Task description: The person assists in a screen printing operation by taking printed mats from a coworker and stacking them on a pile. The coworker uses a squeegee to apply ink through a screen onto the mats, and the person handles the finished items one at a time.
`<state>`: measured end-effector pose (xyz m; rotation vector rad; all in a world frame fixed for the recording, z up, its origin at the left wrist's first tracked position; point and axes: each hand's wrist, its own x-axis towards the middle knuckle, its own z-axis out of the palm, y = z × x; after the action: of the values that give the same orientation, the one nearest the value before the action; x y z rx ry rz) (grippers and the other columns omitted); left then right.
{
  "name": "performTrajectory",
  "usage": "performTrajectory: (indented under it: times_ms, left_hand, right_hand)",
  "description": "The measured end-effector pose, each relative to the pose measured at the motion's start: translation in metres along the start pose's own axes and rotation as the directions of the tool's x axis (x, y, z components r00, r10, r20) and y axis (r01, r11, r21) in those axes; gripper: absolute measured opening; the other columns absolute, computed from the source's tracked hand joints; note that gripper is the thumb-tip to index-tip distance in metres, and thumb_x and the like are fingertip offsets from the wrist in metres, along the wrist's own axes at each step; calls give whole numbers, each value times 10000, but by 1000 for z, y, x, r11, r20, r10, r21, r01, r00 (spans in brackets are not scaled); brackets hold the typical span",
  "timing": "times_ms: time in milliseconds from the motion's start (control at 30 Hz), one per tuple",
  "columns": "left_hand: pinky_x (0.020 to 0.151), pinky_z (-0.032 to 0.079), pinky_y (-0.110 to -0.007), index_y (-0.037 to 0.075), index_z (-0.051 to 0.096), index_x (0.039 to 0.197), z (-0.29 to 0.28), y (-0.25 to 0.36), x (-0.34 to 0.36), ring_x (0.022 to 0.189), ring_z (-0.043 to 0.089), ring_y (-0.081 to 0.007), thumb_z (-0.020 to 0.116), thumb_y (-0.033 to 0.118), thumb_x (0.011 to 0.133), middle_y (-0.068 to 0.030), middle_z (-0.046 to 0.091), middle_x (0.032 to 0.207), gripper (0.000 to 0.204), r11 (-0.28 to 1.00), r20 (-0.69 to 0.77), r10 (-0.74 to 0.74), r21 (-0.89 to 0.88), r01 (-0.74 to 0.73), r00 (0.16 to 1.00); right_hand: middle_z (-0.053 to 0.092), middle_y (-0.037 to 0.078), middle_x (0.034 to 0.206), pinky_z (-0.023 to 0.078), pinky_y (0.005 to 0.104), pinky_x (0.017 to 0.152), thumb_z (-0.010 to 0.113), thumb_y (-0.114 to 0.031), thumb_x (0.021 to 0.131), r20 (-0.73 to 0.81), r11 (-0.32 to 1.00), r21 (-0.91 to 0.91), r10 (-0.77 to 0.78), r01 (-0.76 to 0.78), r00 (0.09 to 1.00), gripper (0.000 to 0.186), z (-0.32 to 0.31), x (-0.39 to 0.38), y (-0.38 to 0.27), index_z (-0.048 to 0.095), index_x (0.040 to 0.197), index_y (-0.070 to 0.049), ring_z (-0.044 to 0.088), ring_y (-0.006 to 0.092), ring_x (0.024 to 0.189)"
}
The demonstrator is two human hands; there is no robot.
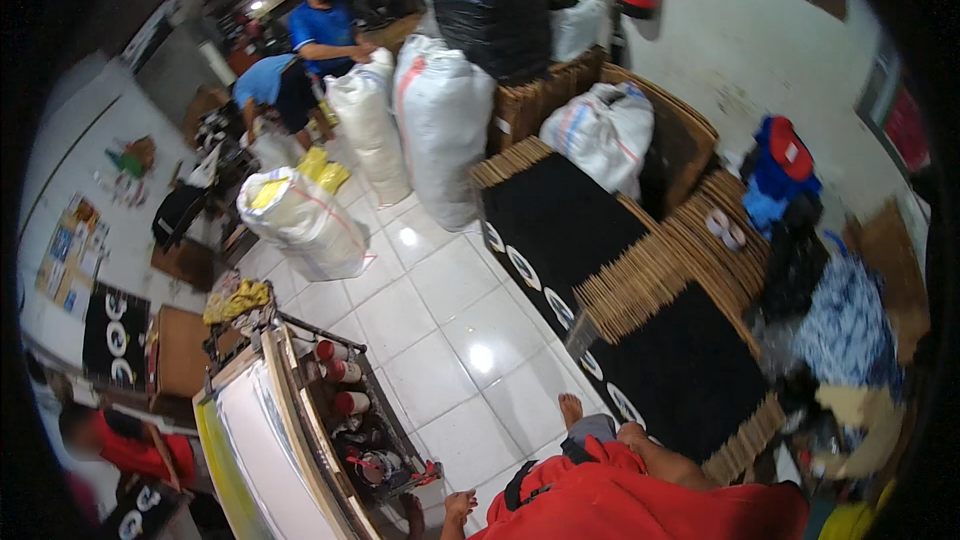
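My left hand [460,506] hangs low beside my red shirt, its fingers loosely apart and nothing visible in them. Closest to it is the corner of a metal rack [428,472] holding several jars with red and white sides [346,371]. My right forearm [672,455] crosses in front of a long worktable; the hand at its end is indistinct, and its fingers do not show. Black fabric panels [565,225] with white round prints lie along this table, and another black panel [675,370] is next to my right arm. Stacked brown boards [630,285] lie between the panels.
White tiled floor [420,305] runs ahead between rack and table. Full white sacks [440,130] and an open sack with yellow cloth [305,225] stand farther on. Framed screens [265,440] lean at left. Two people bend over sacks at the back; another person in red [140,450] is at lower left.
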<state>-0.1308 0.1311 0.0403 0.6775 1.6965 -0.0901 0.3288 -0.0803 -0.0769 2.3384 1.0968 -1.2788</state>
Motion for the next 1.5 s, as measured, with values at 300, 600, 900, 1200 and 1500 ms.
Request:
performTrajectory:
  times_ms: [300,600,900,1200,1500]
  left_hand:
    - [444,384,-251,26,592,756,79,10,-9,516,544,-125,679,144,751,-50,597,639,147,940,-80,69,-330,-92,994]
    - [387,359,-248,8,604,697,131,-22,-26,472,520,-146,711,162,734,-64,593,605,191,899,-194,-47,-435,-43,980]
    - [674,488,-346,-32,647,873,150,-61,36,735,630,-248,705,376,714,-149,663,813,442,955,-252,147,287,-71,956]
    - [728,477,-378,31,681,797,167,-42,32,846,628,-296,529,504,790,-174,647,865,496,996,-297,56,82,-33,953]
    - [725,474,-398,36,683,797,241,-54,-2,846,608,-303,569,419,753,-181,641,841,402,968,-622,39,-171,-185,782]
  right_hand:
    - [644,149,918,489,384,767,578,-250,751,-226,962,-169,-250,215,941,251,-182,121,-57,676,861,-48,612,302,892]
    - [662,123,804,504,330,662,688,-135,657,-261,891,309,-258,334,930,193,-213,132,-99,683,835,-61,630,212,729]
    - [647,152,894,491,387,767,595,-308,695,46,916,-14,-401,402,915,270,-142,119,-59,692,836,-100,619,310,866]
    - [660,75,840,502,395,687,601,-366,652,349,316,-609,-717,728,604,240,-180,153,-31,694,812,-214,633,274,810]
    - [669,60,792,510,385,620,573,-319,694,414,442,-376,-706,815,574,183,-205,276,-55,696,754,-197,652,227,760]
